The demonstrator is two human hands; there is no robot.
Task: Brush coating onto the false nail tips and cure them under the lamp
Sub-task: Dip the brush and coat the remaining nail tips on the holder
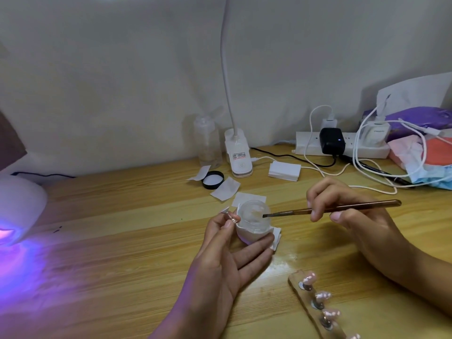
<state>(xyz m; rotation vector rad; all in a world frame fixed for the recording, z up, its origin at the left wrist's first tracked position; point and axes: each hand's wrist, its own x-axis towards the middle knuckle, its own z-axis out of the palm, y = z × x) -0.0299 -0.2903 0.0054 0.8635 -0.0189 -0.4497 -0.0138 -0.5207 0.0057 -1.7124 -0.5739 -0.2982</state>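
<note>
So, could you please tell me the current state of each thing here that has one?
jar: open, lid off
lid: off, lying inside up
curing lamp: on, glowing purple
brush: held by the right hand, tip in the jar
nail tip: pinched by the left hand
rack: holding other nail tips
adapter: plugged in, blue light on

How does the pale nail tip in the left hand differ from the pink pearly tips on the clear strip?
The single pale nail tip is held up, pinched in the left hand beside the glass jar; the pink pearly tips stand in a row on the clear strip lying on the wooden table. The held tip looks paler. Both seem to sit on small mounts.
</note>
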